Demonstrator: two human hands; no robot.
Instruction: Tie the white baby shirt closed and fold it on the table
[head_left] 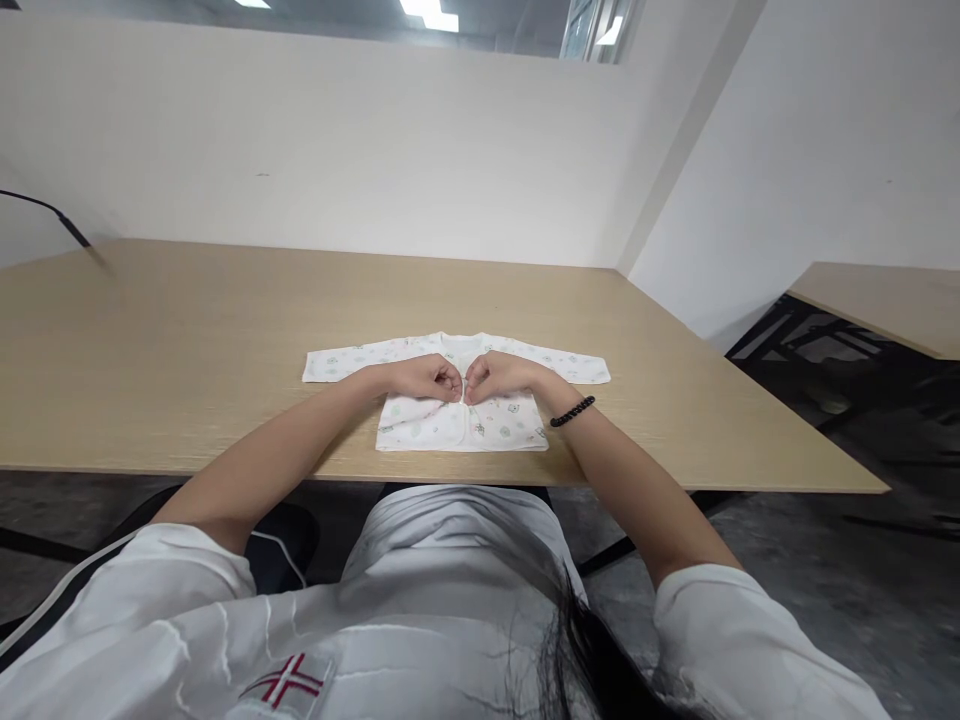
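A small white baby shirt [506,424] with a scattered coloured print lies spread on the table, its sleeves out to both sides and its collar at the far end. Over its middle front, my left hand [429,378] is closed in a pinch at one edge of the front opening. Close beside it, my right hand [495,376] pinches the other edge, with a dark beaded bracelet on that wrist. The fingertips of both hands nearly meet. Whether a button, snap or tie sits between them is too small to make out.
The shirt lies near the front edge of a wooden table [225,320]. A white wall [375,150] rises behind it. A thin black stalk [73,232] stands at the far left. Another table [892,300] is at the right, with dark frames beneath.
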